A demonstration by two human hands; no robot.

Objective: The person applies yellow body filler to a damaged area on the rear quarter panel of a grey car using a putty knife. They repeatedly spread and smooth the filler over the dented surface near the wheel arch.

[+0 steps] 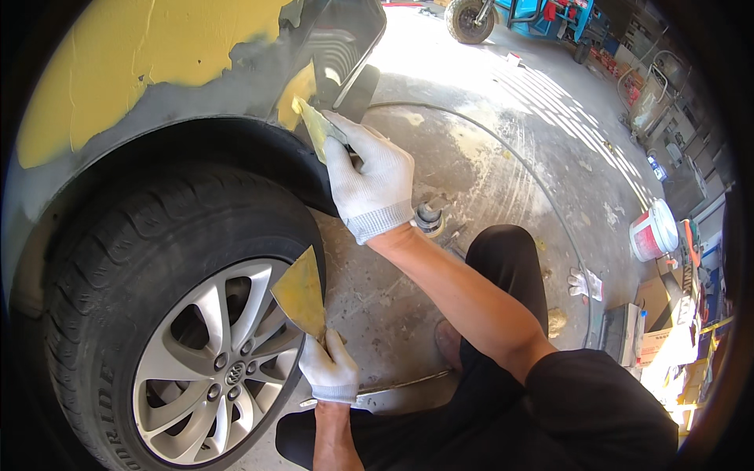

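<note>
My right hand (pixel 377 180), in a white knit glove, grips a small pale spreader (pixel 320 133) with yellow putty on its tip, held at the yellow filler patch (pixel 289 106) near the end of the grey car panel (pixel 165 102). Below, my left hand (pixel 330 365), also gloved, holds a wider putty knife (pixel 300 294) coated in yellow, upright beside the wheel's alloy rim (pixel 181 369). A large yellow filled area (pixel 133 43) covers the upper panel. The black tire (pixel 106 282) sits under the dark wheel arch.
A small can (pixel 430 223) stands behind my right wrist. A hose (pixel 518 153) curves across the concrete floor. At the right are a white bucket (pixel 650 231), a loose glove (pixel 585 284) and piled cartons (pixel 653 302). A blue wheeled vehicle (pixel 522 16) stands at the back.
</note>
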